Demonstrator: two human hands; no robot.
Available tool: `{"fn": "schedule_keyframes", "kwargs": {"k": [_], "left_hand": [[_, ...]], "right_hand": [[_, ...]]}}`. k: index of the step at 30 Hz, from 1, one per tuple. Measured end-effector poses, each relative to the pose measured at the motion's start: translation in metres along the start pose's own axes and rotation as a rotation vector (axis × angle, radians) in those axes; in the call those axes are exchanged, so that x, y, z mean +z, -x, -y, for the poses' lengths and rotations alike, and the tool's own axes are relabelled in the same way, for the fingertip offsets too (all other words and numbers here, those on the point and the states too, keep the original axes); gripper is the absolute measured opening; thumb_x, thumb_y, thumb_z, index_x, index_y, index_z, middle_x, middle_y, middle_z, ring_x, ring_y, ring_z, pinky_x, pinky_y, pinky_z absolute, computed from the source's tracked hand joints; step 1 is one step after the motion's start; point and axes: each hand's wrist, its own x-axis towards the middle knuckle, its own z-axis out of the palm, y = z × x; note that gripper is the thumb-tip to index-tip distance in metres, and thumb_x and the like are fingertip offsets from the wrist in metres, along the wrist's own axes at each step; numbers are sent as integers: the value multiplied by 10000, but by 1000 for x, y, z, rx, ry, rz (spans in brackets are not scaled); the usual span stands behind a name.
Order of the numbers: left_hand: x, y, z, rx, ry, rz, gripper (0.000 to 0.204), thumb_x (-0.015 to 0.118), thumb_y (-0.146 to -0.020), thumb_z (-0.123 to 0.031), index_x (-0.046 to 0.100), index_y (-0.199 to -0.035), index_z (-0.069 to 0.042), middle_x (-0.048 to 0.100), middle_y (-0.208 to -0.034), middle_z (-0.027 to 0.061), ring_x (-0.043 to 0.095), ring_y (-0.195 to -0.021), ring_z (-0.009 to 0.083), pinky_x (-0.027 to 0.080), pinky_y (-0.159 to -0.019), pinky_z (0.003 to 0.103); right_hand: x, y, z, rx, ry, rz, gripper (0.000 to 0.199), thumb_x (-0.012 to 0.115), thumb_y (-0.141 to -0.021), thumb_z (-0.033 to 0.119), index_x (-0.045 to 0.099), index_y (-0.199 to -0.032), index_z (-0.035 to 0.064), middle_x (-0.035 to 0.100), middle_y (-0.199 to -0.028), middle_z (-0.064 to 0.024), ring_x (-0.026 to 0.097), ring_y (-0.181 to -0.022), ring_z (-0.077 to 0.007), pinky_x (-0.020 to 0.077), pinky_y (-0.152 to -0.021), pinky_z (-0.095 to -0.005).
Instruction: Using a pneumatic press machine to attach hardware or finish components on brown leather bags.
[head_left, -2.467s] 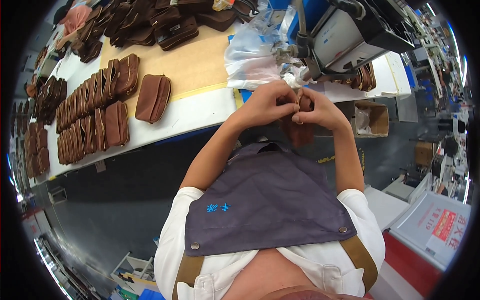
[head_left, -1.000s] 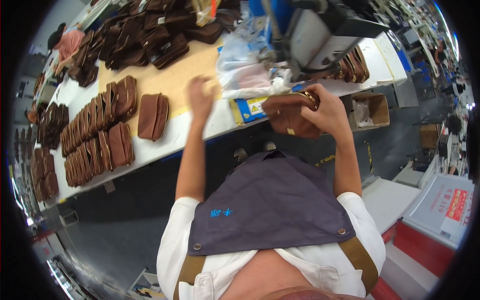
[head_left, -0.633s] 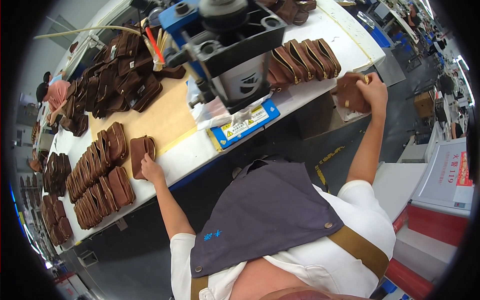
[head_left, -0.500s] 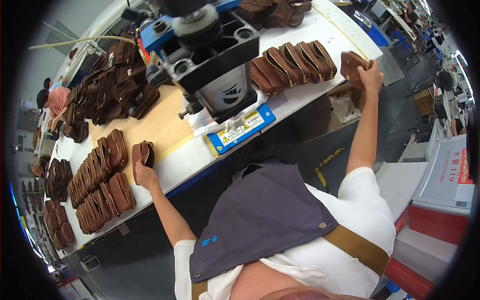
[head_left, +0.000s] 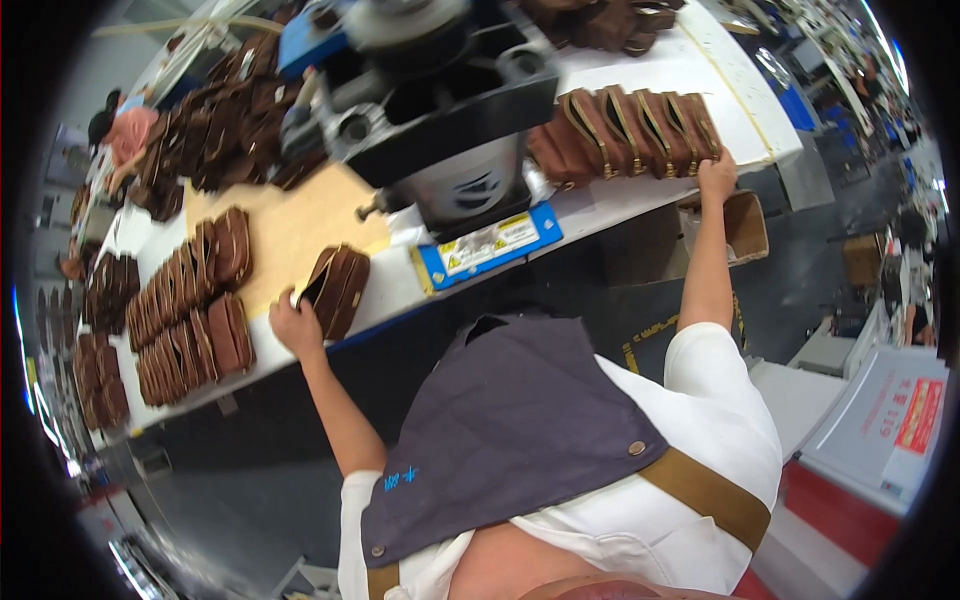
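Observation:
My left hand (head_left: 297,325) grips a brown zip pouch (head_left: 345,295) by its left side, at the front edge of the table. The pouch's mouth gapes and its zip edge faces up. Far to the right, the fingers of my right hand (head_left: 717,180) close on the lower corner of another brown pouch (head_left: 701,125). That one stands at the right end of a row of similar pouches (head_left: 620,135) with gold zips. Between my hands is a machine with a black head (head_left: 450,120) and a blue base (head_left: 545,227).
Two rows of brown pouches (head_left: 185,345) stand on the table at left, with darker bundles (head_left: 215,140) heaped behind. More brown pieces (head_left: 600,25) lie at the back. Below the table's right end is a cardboard box (head_left: 748,225). A person (head_left: 130,135) sits at far left.
My left hand has brought its pouch rightward, nearer the machine. My right hand has moved its pouch left against the end of the row. The whole view has shifted slightly.

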Motion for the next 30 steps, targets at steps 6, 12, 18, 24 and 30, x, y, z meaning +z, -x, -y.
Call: {"fn": "schedule_keyframes", "kwargs": {"k": [6, 12, 18, 24, 30], "left_hand": [[-5, 4, -55, -87, 203, 109, 297, 658, -878, -289, 615, -982, -14, 667, -834, 161, 635, -776, 336, 488, -702, 431], [8, 24, -69, 118, 307, 194, 263, 660, -822, -150, 622, -1060, -43, 667, -991, 168, 630, -914, 358, 481, -791, 431], [-13, 36, -65, 158, 251, 311, 211, 612, -774, -58, 615, -984, -74, 626, -903, 87, 570, -921, 269, 388, -903, 434], [-12, 26, -77, 259, 216, 252, 215, 631, -765, -114, 614, -973, -62, 637, -913, 89, 577, -926, 279, 392, -904, 420], [-7, 29, -74, 192, 199, 242, 208, 670, -821, -245, 586, -879, -64, 637, -805, 104, 596, -814, 295, 412, -748, 423]], "right_hand": [[-18, 113, 168, -489, -522, 313, 211, 613, -762, 35, 684, -945, 114, 646, -843, -70, 577, -787, -262, 472, -731, -394], [22, 184, 233, -609, -561, 743, 256, 672, -748, 65, 631, -997, 16, 644, -1028, -180, 576, -1004, -378, 488, -833, -405], [22, 155, 237, -813, -331, 1103, 381, 638, -836, 209, 584, -1167, 27, 568, -1251, -201, 490, -1207, -367, 420, -984, -414], [111, 133, 199, -773, -320, 1145, 429, 612, -860, 260, 557, -1221, 35, 527, -1308, -201, 453, -1252, -360, 385, -1023, -420], [140, 147, 151, -736, -330, 1141, 477, 586, -884, 310, 529, -1274, 43, 487, -1364, -201, 416, -1296, -352, 349, -1061, -425]]}}
